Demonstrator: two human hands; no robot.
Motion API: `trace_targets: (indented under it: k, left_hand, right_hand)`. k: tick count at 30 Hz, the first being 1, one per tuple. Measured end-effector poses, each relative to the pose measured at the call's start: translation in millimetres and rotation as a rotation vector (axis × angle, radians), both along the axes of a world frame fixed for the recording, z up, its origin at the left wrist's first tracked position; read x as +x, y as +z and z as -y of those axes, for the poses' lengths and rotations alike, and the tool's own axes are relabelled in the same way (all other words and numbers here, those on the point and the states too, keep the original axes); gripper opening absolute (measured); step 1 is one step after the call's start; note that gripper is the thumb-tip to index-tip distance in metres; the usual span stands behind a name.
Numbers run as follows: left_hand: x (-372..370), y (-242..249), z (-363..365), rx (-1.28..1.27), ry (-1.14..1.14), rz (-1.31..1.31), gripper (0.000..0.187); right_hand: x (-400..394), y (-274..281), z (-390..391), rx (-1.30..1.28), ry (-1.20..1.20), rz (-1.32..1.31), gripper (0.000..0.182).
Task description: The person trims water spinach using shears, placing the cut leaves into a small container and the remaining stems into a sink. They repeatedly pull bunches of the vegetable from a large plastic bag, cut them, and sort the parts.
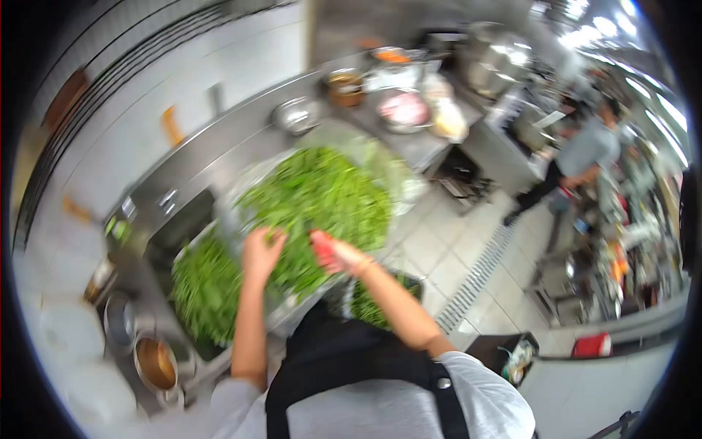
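Observation:
A large pile of leafy greens [329, 190] lies on clear plastic on the steel counter. My left hand [262, 252] is at the pile's near left edge, its fingers curled; whether a stem is between them is too blurred to tell. My right hand [333, 252] is closed around a red-handled tool [319, 247] over the near part of the pile; the tool's working end is not clear. Left of my left hand, more greens [208, 285] fill a container in the sink. A further container of cut greens [371, 300] is partly hidden beneath my right forearm.
A metal bowl [297, 115] stands behind the pile, with a bowl of pinkish food [404, 108] and a large pot [496, 60] farther right. A pan [156, 362] is at the lower left. Another person [589, 150] stands across the aisle, near a floor drain [477, 279].

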State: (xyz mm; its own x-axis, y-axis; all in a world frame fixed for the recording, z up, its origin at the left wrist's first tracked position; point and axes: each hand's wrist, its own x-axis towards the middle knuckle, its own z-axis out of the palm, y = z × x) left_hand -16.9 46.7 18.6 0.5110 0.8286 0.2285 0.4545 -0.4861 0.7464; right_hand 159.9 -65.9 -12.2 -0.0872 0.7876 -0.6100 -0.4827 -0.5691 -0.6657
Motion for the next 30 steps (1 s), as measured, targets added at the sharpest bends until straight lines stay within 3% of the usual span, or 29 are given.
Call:
trace_targets:
  k: [2, 3, 4, 7, 10, 14, 17, 18, 19, 23, 25, 27, 29, 30]
  left_hand:
    - [-0.3, -3.6, 1.8, -0.014, 0.029, 0.044, 0.021]
    - [-4.0, -28.9, -10.6, 0.019, 0.057, 0.017, 0.019]
    - [-2.8, -7.5, -3.3, -0.121, 0.029, 0.065, 0.016]
    - [-14.2, -31.6, -16.4, -0.107, 0.051, 0.087, 0.012]
    - [-30.9, -8.4, -8.9, -0.231, 0.148, 0.038, 0.01]
    - [-89.6, -12.5, -24.8, -0.06, 0.258, 0.177, 0.01]
    - [-142.3, -14.7, -44.4, 0.03, 0.46, 0.134, 0.011]
    - [-160.6, -23.2, -52.5, 0.041, 0.542, 0.048, 0.017]
    - [-172.4, -31.3, -61.0, 0.05, 0.613, -0.024, 0.023]
    - [-202.9, -94.6, -85.2, -0.157, 0.765, -0.774, 0.054]
    - [-154.6, -46.1, -58.1, 0.002, 0.951, -0.756, 0.047]
    - [-121.2, -32.4, -49.6, 0.32, 0.719, -0.34, 0.032]
    - [-68.6, -42.6, -40.7, 0.124, 0.388, 0.121, 0.018]
    - [-35.8, -35.8, -23.6, -0.07, 0.314, 0.2, 0.014]
  right_hand:
    - [2.0, 3.4, -5.7, 0.056, 0.079, -0.13, 0.05]
    - [0.7, -2.8, -7.7, 0.043, 0.064, -0.112, 0.052]
    - [2.6, -6.8, -6.1, 0.085, 0.095, -0.148, 0.052]
    - [2.8, -8.8, 5.7, 0.154, 0.12, 0.024, 0.055]
    - [3.8, -7.9, 15.3, 0.123, 0.055, 0.051, 0.049]
    - [11.1, -20.4, 34.0, 0.104, -0.099, 0.128, 0.032]
    - [23.7, -23.2, 54.9, 0.191, -0.075, -0.197, 0.037]
    - [21.8, -10.4, 62.2, 0.101, -0.099, -0.007, 0.037]
    - [23.5, -15.5, 68.8, 0.148, -0.119, -0.006, 0.035]
    - [21.3, -1.1, 75.1, 0.128, -0.042, 0.136, 0.036]
    - [15.5, 5.1, 58.5, 0.144, 0.009, 0.214, 0.038]
    - [12.7, 5.2, 48.4, 0.134, 0.04, 0.301, 0.039]
    - [6.6, -6.2, 30.0, 0.075, 0.069, 0.329, 0.039]
    - [5.1, -13.7, 23.9, 0.06, 0.045, 0.293, 0.04]
